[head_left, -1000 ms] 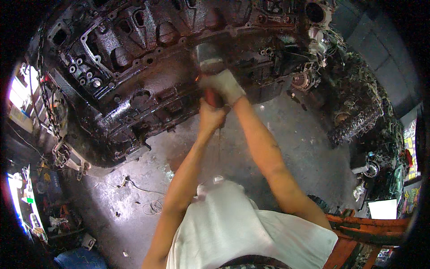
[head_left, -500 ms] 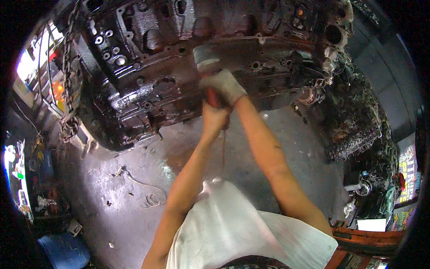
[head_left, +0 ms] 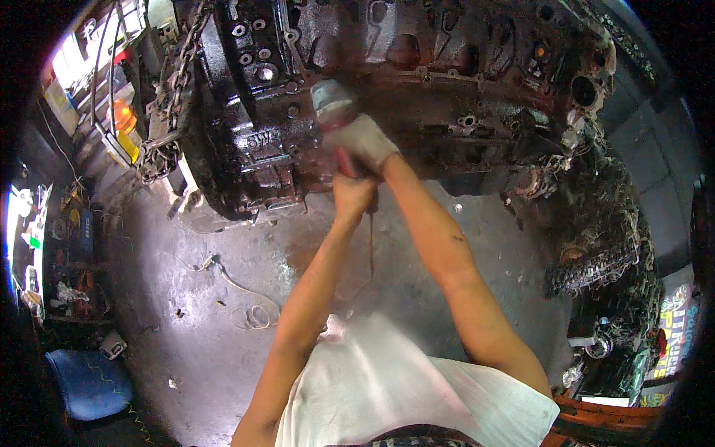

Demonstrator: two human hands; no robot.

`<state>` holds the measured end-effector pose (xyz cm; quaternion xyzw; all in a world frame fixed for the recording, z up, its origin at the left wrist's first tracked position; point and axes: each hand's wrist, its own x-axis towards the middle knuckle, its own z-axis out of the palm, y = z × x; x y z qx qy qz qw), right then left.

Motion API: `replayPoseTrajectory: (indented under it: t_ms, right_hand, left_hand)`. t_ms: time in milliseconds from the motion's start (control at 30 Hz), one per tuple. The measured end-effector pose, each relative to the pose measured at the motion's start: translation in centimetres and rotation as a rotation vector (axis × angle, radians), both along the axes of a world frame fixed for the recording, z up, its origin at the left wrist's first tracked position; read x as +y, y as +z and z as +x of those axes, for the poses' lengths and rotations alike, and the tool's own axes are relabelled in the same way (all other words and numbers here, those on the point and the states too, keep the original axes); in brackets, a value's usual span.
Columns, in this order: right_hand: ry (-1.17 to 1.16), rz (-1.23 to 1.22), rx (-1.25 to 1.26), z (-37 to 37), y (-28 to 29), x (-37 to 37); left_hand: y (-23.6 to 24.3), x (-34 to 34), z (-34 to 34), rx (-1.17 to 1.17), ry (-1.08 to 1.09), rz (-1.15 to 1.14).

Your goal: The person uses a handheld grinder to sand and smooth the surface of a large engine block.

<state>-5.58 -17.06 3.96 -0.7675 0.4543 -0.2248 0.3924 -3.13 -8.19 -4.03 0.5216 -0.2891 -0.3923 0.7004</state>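
Both my hands grip a red corded power tool [head_left: 346, 162], shaped like a grinder, with a grey rounded head [head_left: 331, 98]. My right hand [head_left: 365, 141], in a pale glove, wraps its front part just behind the head. Lower down, my left hand [head_left: 352, 195], which looks bare, closes round the rear of the body. A thin cord [head_left: 371, 253] hangs from that end. The head is over the side of a large, dark, oily engine block [head_left: 402, 112]; blur hides whether it touches the metal.
A heavy chain [head_left: 179, 82] hangs at the block's left end. On the grey floor [head_left: 194, 298] lies a coiled pale cable [head_left: 253, 316]. A blue seat-like object [head_left: 89, 384] stands lower left. Greasy engine parts [head_left: 596, 276] are piled at right, above an orange metal beam [head_left: 611, 417].
The engine block and chain now appear farther right and higher in the view. The tool's head is over a spot farther right along the block's side. Both hands keep their hold.
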Motion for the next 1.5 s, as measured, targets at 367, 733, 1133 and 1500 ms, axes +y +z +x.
replayPoseTrajectory:
  t_ms: [367,733,1133,1500]
  right_hand:
    - [-0.038,-0.074,-0.106,-6.4,-4.8,-4.6]
    - [-0.012,-0.048,-0.014,-0.4,1.1,2.1]
    - [-0.205,-0.254,-0.096,-5.5,-9.4,1.1]
    - [-0.217,-0.049,-0.381,-5.1,-13.9,5.4]
  left_hand:
    - [-5.4,-4.6,-4.8,-0.267,-0.004,-0.078]
    - [-4.6,-1.7,1.2,-0.169,-0.057,0.101]
    - [-8.2,0.8,-0.6,-0.475,-0.122,-0.069]
    - [-14.0,3.5,-0.4,-0.383,-0.231,0.035]
